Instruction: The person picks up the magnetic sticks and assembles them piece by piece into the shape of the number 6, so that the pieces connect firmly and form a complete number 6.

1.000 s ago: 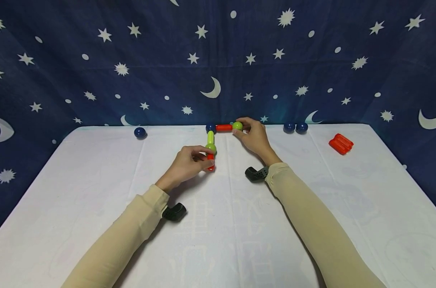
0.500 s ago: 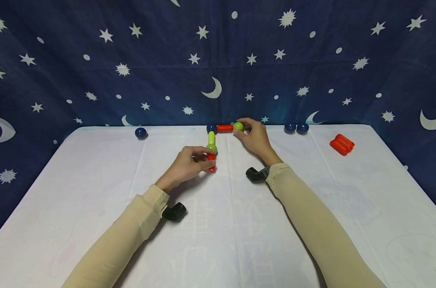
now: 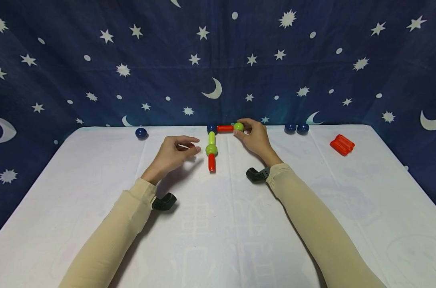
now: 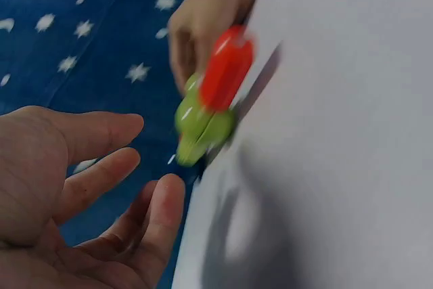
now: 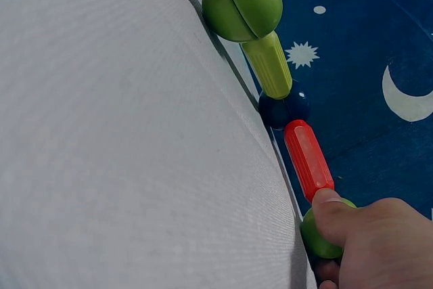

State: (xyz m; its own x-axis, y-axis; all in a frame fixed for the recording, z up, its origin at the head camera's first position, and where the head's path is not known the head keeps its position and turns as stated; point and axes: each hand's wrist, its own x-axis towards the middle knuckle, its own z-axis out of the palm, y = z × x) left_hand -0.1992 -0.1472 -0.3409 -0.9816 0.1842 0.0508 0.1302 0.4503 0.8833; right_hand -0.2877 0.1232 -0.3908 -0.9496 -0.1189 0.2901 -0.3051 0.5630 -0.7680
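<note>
An L-shaped chain of toy rods and balls lies near the table's far edge. At its corner is a dark blue ball (image 3: 212, 128). From there a red rod (image 3: 225, 128) runs right to a green ball (image 3: 239, 127), which my right hand (image 3: 255, 138) pinches between thumb and fingers. Toward me a yellow-green rod (image 3: 212, 138) leads to another green ball (image 3: 211, 149), then a second red rod (image 3: 212, 163) with a free end. Left of this branch, my left hand (image 3: 174, 154) hovers apart from it, fingers loosely bent and holding nothing.
A single blue ball (image 3: 141, 133) sits at the far left. Two more blue balls (image 3: 296, 128) stand together right of the chain, and several red rods (image 3: 342, 145) lie side by side farther right. A starry dark blue cloth (image 3: 210, 60) hangs behind the white table (image 3: 218, 248).
My left hand has let go of the near green ball and red rod and moved left, away from the chain. The right hand keeps its grip on the other green ball.
</note>
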